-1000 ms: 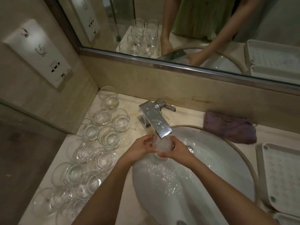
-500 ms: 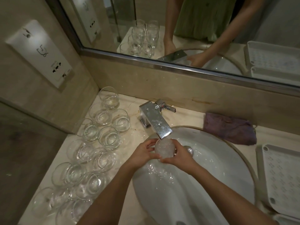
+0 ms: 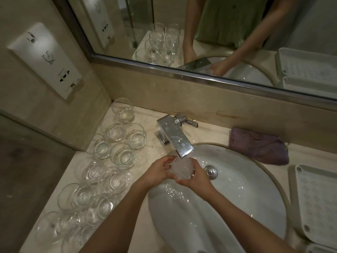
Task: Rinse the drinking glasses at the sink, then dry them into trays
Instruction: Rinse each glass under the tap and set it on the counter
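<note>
We've got beige stone walls (image 3: 43, 114), a big steel-framed mirror (image 3: 228, 33), a white socket panel (image 3: 45, 59), pretty dim light.

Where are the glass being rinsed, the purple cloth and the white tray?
glass being rinsed (image 3: 182, 168), head view, on its foamy water-filled mouth.
purple cloth (image 3: 259, 145), head view, on its folded middle.
white tray (image 3: 317, 207), head view, on its perforated floor.

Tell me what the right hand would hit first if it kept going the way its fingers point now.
Its fingers already curl round the glass under the faucet, so the right hand meets that at once. Past the glass lies the left hand on the other side, though depth is unclear.
</note>
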{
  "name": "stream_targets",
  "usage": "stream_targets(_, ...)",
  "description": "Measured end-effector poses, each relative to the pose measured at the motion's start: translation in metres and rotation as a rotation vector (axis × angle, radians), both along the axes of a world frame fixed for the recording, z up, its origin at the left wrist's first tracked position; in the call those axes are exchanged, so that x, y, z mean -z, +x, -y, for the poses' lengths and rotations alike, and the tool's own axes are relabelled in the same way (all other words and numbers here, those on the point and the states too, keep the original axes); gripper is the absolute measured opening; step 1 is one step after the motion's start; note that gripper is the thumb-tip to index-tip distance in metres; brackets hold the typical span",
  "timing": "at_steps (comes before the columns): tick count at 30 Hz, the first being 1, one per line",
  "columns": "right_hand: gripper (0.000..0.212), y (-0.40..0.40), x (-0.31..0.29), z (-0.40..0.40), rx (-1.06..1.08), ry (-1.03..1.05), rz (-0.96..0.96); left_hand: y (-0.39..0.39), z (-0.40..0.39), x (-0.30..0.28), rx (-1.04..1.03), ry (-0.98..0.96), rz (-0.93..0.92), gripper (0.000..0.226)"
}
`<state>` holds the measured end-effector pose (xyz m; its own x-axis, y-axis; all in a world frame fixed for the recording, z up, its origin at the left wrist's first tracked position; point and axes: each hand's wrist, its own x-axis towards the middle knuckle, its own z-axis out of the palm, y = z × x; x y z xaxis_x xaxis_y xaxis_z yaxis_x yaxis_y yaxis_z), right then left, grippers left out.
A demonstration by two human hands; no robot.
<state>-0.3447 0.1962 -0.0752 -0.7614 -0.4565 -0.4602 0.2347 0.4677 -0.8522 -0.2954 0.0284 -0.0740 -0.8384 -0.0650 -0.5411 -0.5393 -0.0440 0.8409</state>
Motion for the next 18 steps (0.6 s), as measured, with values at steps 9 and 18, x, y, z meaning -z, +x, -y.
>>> stream_targets(9,0.067,-0.017,-0.012,-0.004,-0.192,0.119,0.013,0.006,0.005,-0.004,0.133,-0.071,0.061,0.059)
stream_targets(18,0.074,-0.015,-0.012,0.005,-0.202,0.108,-0.124,0.009,0.009,-0.007,-0.023,0.002,0.024,0.056)
